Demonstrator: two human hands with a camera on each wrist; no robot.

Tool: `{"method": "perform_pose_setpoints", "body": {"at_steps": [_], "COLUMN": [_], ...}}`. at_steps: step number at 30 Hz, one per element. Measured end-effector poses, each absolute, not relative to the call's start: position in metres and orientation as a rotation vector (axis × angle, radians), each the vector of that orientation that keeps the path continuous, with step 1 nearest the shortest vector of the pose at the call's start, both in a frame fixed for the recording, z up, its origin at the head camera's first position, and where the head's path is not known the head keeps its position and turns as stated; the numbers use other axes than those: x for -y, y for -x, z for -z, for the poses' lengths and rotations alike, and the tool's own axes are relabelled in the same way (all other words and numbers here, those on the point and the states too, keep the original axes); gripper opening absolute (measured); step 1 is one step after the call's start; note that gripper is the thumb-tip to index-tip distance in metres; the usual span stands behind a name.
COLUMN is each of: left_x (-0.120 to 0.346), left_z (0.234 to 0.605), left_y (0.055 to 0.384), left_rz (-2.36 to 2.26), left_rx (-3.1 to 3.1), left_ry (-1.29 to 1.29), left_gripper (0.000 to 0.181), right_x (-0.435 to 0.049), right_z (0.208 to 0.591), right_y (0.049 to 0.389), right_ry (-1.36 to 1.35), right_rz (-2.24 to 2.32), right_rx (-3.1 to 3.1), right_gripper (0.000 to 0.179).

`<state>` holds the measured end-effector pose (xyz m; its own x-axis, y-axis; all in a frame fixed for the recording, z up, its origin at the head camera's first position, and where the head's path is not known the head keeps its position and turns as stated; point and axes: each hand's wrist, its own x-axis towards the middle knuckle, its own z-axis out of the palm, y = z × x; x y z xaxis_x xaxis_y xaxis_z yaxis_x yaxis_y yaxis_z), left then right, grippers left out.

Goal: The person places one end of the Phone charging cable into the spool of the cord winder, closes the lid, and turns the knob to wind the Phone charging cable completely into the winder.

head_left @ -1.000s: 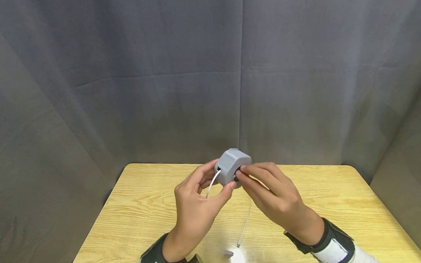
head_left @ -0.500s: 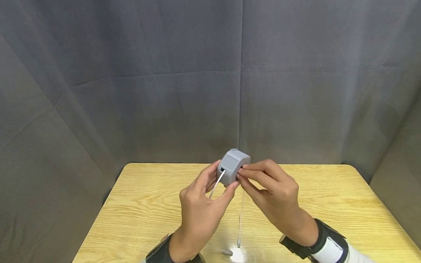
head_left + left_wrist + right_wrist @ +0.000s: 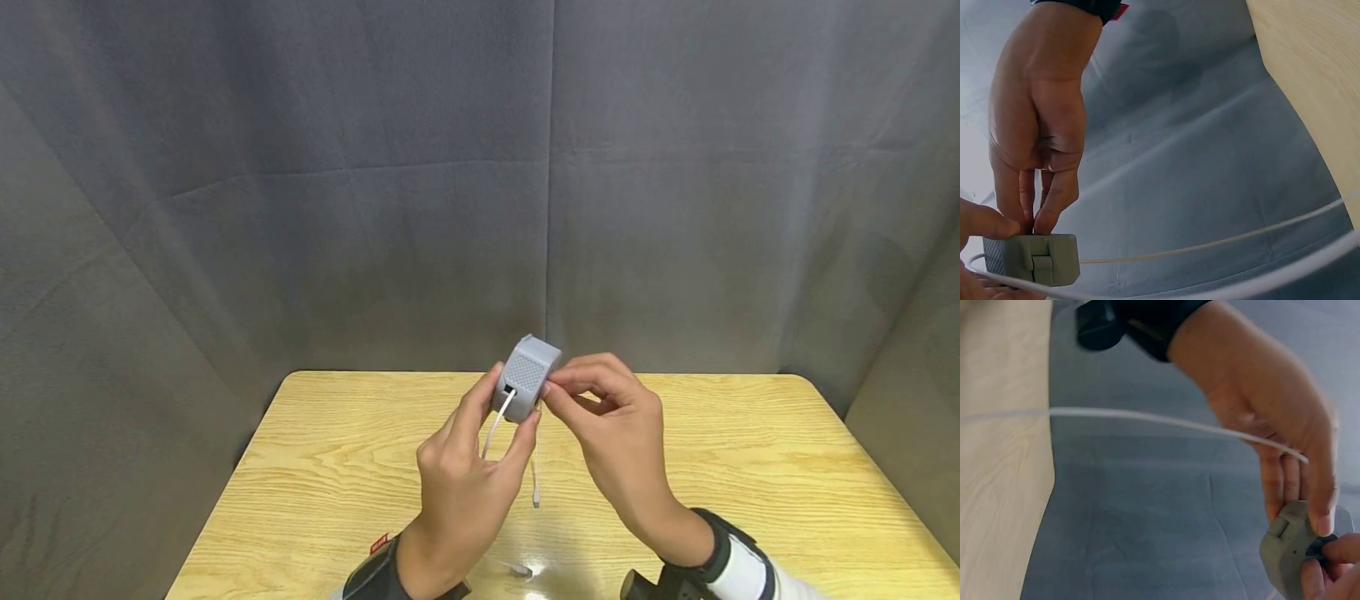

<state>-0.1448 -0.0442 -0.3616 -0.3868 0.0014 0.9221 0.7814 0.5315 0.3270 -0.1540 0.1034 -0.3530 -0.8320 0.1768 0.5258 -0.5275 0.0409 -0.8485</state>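
A grey, block-shaped cable winder (image 3: 525, 367) is held up over the table, its textured face towards me. My left hand (image 3: 465, 479) grips it between thumb and fingers from the left. At its right side, my right hand (image 3: 617, 429) pinches the dark centre knob (image 3: 1317, 548), which shows in the right wrist view. From a small slot, a white cable (image 3: 497, 427) runs down past the left palm. Another length, ending in a plug (image 3: 536, 501), hangs below the winder. A hinge-like tab (image 3: 1041, 262) shows on the winder in the left wrist view.
The light wooden table (image 3: 322, 467) spreads beneath both hands. A small grey piece (image 3: 520, 572) lies near its front, beside a bright reflection. Grey curtains (image 3: 420, 208) hang behind and at both sides.
The right hand has swivelled and shifted left at the knob. The winder has turned slightly, its textured face more towards me. The plug end has risen, and the left hand has moved slightly right.
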Motion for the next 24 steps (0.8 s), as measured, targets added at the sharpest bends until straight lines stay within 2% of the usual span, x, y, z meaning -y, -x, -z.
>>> {"method": "perform_pose_setpoints", "body": {"at_steps": [7,16,20,24], "left_x": [0.045,0.043,0.042,0.041], "left_z": [0.364,0.366,0.365,0.365], "left_y": [0.145,0.145,0.145,0.145], "left_rz": [0.946,0.836,0.823,0.79], "left_rx": [1.795,1.786,1.763,1.74], "left_ry": [0.614,0.593,0.615,0.625], "left_gripper": [0.055,0.056,0.055,0.054], "right_x": [-0.098,-0.095,-0.097,-0.103], "right_z": [0.36,0.356,0.35,0.342], "right_y": [0.154,0.155,0.156,0.158], "right_ry": [-0.405,-0.294,-0.192,-0.038], "right_rz": [-1.72,-1.825,-2.141,-2.696], "right_rx": [1.817,1.755,1.725,1.637], "right_gripper": [0.012,0.013,0.012,0.011]}}
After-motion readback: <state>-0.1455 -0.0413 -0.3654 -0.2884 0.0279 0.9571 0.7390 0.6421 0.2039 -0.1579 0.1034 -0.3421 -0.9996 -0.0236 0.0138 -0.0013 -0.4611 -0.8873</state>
